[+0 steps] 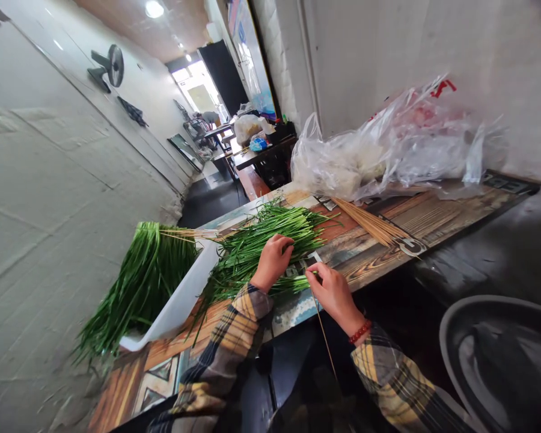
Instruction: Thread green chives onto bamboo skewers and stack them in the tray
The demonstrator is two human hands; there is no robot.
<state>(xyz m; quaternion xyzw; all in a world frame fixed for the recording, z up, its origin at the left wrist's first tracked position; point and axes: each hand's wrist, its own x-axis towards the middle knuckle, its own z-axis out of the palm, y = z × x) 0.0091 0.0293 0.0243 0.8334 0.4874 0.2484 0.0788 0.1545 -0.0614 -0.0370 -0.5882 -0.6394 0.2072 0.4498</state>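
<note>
A heap of chives [270,231] lies across the wood-patterned table mat, white-green ends toward the right. Over its near side is my left hand [273,261], fingers curled together; whatever they may hold is hidden. My right hand [336,294] pinches a thin bamboo skewer [326,343], which slants down past the table edge. Close to these fingertips are the cut ends of a few chive stalks [300,282]. To the left, skewered chives [148,276] hang over a white tray [180,304], their sticks pointing right.
Loose bamboo skewers [372,222] lie on the mat to the right. Behind them, clear plastic bags [388,144] rest against the wall. A dark grey basin [500,361] is at the lower right. Farther back stand another table [265,153] and a wall fan [112,66].
</note>
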